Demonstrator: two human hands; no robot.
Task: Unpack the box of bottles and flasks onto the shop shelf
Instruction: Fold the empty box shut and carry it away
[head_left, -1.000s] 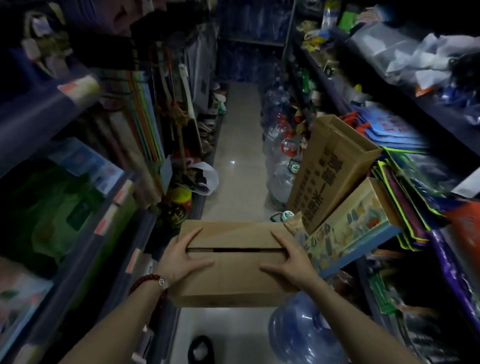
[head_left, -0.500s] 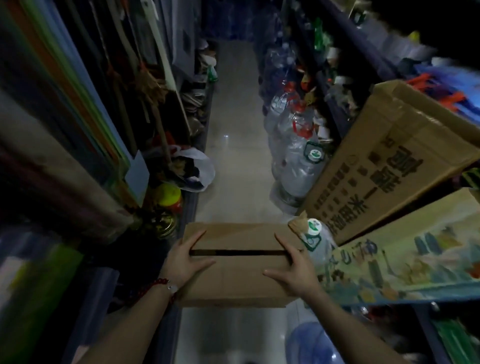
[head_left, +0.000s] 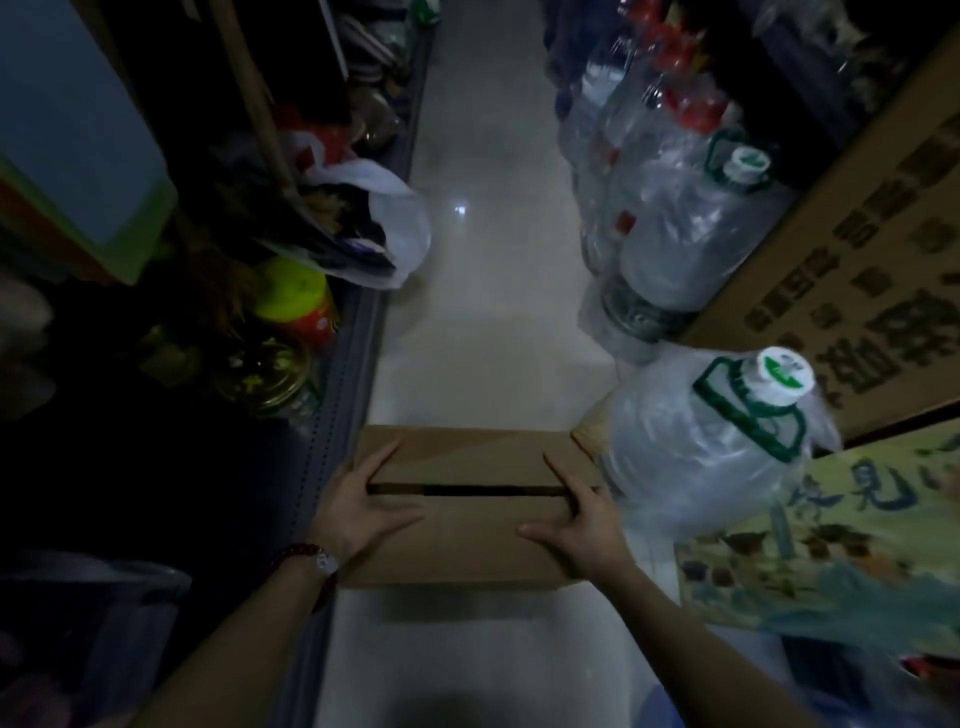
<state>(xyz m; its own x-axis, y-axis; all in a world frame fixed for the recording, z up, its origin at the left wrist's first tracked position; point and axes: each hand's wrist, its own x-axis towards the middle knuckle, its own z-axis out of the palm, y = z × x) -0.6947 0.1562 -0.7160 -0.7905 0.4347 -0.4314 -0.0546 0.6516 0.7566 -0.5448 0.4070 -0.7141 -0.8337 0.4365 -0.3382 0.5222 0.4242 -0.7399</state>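
Both hands are on the cardboard box (head_left: 467, 506), one at each end. The left hand (head_left: 363, 512) lies flat on the left end of the top, fingers spread, thumb angled in toward the middle, with a red bead bracelet (head_left: 306, 558) on the wrist. The right hand (head_left: 582, 525) mirrors it on the right end, fingers stretched forward along the edge and thumb pointing inward. Neither hand is pinching anything; the palms press against the box from either side, open and flat.

The box sits low in a narrow aisle, over a pale tiled floor (head_left: 483, 312); whether it rests on the tiles or hangs just above them is hard to tell in this dim light. Its top flaps are closed, a dark slit running between the two hands.

Just past the right hand, touching the box's far right corner, stands a large clear water jug (head_left: 696, 447) wrapped in plastic film, white and green cap up. Beyond it, more jugs (head_left: 675, 234) line the right side. A big printed carton (head_left: 852, 280) leans behind them, and a colourful illustrated box (head_left: 841, 545) lies right of the right forearm.

Out from the left hand runs the grey shelf edge (head_left: 337, 415), with a yellow-lidded jar (head_left: 298, 301) and a white plastic bag (head_left: 384, 218) farther up.
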